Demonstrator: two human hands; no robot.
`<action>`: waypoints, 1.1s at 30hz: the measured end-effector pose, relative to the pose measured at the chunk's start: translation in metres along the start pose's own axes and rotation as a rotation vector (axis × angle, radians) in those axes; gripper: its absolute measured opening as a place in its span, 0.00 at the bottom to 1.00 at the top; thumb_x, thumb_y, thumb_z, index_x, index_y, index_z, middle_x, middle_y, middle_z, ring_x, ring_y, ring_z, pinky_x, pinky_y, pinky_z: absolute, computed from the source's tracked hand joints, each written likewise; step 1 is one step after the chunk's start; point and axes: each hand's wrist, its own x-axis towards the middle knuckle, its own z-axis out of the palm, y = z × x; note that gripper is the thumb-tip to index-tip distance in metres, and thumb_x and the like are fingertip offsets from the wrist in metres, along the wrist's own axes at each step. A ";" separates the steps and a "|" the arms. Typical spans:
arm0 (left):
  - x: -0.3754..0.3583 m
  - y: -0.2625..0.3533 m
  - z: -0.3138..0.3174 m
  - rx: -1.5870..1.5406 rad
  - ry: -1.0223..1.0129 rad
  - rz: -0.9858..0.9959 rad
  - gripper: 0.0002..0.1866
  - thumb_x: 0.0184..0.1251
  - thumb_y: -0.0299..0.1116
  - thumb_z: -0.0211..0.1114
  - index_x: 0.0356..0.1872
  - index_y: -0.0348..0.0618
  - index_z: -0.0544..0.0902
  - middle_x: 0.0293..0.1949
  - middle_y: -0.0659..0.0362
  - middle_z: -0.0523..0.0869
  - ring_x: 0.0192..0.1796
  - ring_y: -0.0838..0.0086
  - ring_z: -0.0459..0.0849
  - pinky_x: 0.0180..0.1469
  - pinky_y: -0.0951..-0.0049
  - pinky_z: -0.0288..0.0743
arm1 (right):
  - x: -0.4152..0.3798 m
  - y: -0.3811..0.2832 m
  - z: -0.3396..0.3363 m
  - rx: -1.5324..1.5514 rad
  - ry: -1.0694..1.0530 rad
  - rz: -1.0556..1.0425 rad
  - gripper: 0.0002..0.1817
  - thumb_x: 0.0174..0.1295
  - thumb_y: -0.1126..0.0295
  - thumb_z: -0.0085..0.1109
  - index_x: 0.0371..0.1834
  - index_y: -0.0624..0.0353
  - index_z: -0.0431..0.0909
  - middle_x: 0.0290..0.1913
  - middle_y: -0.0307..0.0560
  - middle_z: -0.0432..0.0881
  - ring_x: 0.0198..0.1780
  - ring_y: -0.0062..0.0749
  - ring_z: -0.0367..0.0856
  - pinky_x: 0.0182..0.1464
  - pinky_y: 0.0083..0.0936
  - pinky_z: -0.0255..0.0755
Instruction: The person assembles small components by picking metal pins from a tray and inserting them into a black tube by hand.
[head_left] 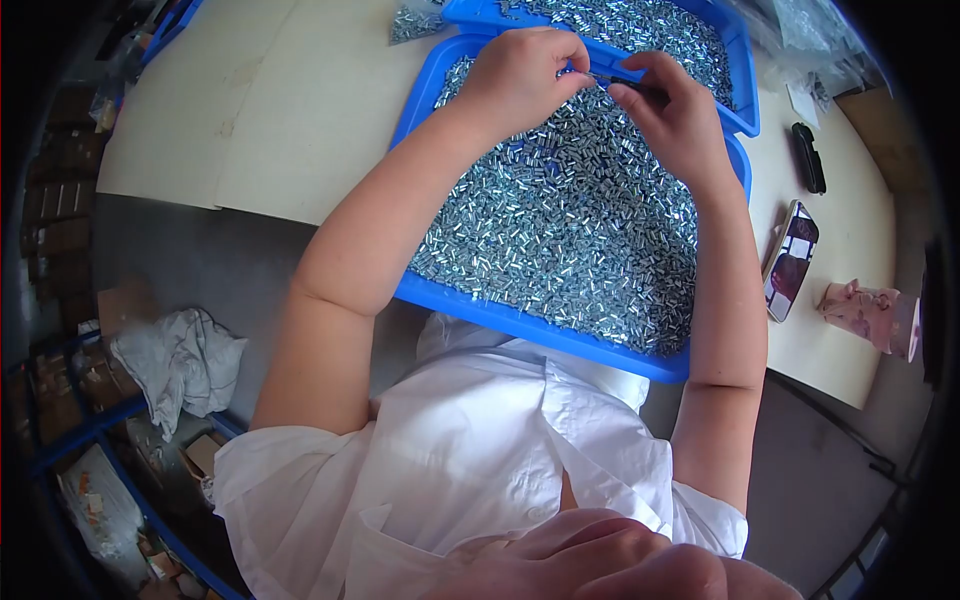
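My left hand [525, 82] is over the far left part of a blue tray [540, 325], its thumb and forefinger pinched together. What sits between those fingertips is too small to make out. My right hand [683, 122] grips a dark slender tool [650, 91], whose tip points left and meets the left fingertips. The tool's exact kind cannot be told. Below both hands, many small shiny metal pins [560, 225], short and cylindrical, fill the tray in a loose layer.
Behind stands a second blue tray [742, 75] with more metal pins. A clear bag of pins [415, 22] lies at its left. On the table's [270, 110] right side are a black case [808, 158], a phone [792, 262] and a pink patterned cup [868, 318]. White cloth [185, 365] hangs at lower left.
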 end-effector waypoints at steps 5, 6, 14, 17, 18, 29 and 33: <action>0.001 0.001 -0.002 -0.020 0.002 -0.001 0.09 0.47 0.36 0.69 0.25 0.43 0.79 0.25 0.56 0.80 0.29 0.63 0.80 0.31 0.67 0.73 | 0.002 0.010 0.000 -0.066 -0.028 -0.026 0.09 0.57 0.67 0.59 0.36 0.61 0.76 0.24 0.45 0.78 0.24 0.26 0.75 0.28 0.22 0.68; 0.001 0.002 -0.003 -0.029 -0.011 -0.018 0.10 0.47 0.36 0.69 0.25 0.43 0.79 0.25 0.56 0.80 0.29 0.63 0.80 0.30 0.67 0.73 | 0.002 0.009 -0.001 -0.172 -0.075 0.023 0.09 0.57 0.67 0.59 0.36 0.61 0.75 0.24 0.45 0.79 0.24 0.25 0.75 0.28 0.22 0.68; 0.001 0.006 -0.005 -0.081 -0.041 -0.090 0.10 0.46 0.36 0.70 0.25 0.43 0.79 0.24 0.56 0.80 0.29 0.65 0.80 0.30 0.68 0.72 | 0.003 0.014 0.004 -0.031 -0.045 -0.034 0.09 0.58 0.67 0.57 0.35 0.62 0.75 0.25 0.45 0.79 0.25 0.29 0.76 0.29 0.22 0.69; 0.002 0.005 -0.005 -0.078 -0.044 -0.084 0.10 0.46 0.36 0.70 0.25 0.43 0.79 0.25 0.56 0.81 0.29 0.65 0.80 0.30 0.69 0.72 | 0.002 0.007 0.005 -0.073 -0.084 0.019 0.09 0.58 0.68 0.58 0.36 0.62 0.75 0.26 0.46 0.79 0.25 0.30 0.76 0.29 0.23 0.69; 0.002 0.006 -0.005 -0.063 -0.047 -0.067 0.10 0.46 0.36 0.70 0.25 0.43 0.79 0.25 0.56 0.81 0.29 0.65 0.80 0.31 0.69 0.72 | 0.001 0.005 0.005 -0.005 -0.049 0.006 0.09 0.58 0.68 0.57 0.35 0.62 0.75 0.26 0.47 0.78 0.25 0.30 0.75 0.29 0.23 0.69; 0.001 0.000 0.000 -0.076 -0.035 -0.005 0.10 0.49 0.35 0.70 0.26 0.42 0.80 0.17 0.63 0.70 0.20 0.80 0.67 0.23 0.77 0.60 | 0.000 0.009 0.008 0.004 -0.006 -0.064 0.09 0.59 0.68 0.56 0.33 0.63 0.76 0.24 0.50 0.76 0.24 0.34 0.73 0.29 0.26 0.67; 0.000 0.003 -0.001 -0.081 -0.041 -0.064 0.10 0.48 0.35 0.70 0.26 0.41 0.80 0.16 0.63 0.70 0.20 0.80 0.67 0.23 0.77 0.60 | 0.002 0.013 0.003 -0.147 -0.097 -0.030 0.10 0.58 0.67 0.58 0.34 0.63 0.76 0.26 0.48 0.77 0.25 0.33 0.74 0.30 0.26 0.68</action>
